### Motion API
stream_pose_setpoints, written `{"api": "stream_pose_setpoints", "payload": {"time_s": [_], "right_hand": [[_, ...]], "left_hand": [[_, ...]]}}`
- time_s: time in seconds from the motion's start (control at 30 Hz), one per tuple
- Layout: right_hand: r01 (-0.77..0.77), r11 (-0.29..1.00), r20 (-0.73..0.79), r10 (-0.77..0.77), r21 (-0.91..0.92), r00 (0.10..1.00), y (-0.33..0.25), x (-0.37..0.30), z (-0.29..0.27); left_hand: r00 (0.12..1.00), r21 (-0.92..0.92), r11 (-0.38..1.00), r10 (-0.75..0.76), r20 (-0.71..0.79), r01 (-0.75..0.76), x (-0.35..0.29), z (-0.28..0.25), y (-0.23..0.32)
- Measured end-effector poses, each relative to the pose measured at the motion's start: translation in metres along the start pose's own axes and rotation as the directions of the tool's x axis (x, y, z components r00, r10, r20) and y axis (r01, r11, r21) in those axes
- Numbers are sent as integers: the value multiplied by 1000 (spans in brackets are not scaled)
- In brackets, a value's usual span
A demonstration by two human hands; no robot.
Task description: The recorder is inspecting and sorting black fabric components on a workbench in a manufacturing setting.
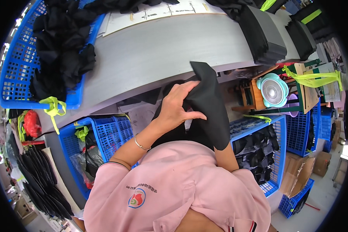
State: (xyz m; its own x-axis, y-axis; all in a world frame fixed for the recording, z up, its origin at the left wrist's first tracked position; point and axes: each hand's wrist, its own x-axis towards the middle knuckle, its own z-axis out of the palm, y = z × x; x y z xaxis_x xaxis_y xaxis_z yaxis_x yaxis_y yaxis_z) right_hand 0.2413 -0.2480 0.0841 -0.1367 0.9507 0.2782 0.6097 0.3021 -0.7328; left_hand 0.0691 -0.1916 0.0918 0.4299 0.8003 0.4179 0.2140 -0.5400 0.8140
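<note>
Over my lap, below the table's front edge, hangs a black fabric piece (210, 104), with one pointed corner standing up towards the table. My left hand (176, 105) is at its left side, thumb and fingers spread well apart. The fingertips touch the fabric near its top, and the thumb lies against its lower left part. My right forearm (226, 157) goes up under the cloth, which hides the right hand and its fingers.
The grey table (150, 50) bears a blue basket (15, 73) of black cloth at left and a stack of black panels (265, 38) at right. Blue crates stand left (114, 133) and right (280, 154) of me. A turquoise fan (272, 90) rests on a wooden stool (255, 96).
</note>
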Motion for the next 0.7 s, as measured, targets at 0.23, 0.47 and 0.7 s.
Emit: {"api": "stream_pose_setpoints", "payload": {"time_s": [0.23,0.47,0.7], "right_hand": [[-38,995,67,32,95,997,-15,-6,-18],[-90,975,156,59,201,986,-29,8,-18],[-173,943,202,117,284,972,-41,25,-24]], "left_hand": [[994,14,995,-95,-59,96,-16,0,7],[870,-61,921,-340,358,384,-9,-13,-17],[689,-274,800,-224,689,534,-20,-23,-48]]}}
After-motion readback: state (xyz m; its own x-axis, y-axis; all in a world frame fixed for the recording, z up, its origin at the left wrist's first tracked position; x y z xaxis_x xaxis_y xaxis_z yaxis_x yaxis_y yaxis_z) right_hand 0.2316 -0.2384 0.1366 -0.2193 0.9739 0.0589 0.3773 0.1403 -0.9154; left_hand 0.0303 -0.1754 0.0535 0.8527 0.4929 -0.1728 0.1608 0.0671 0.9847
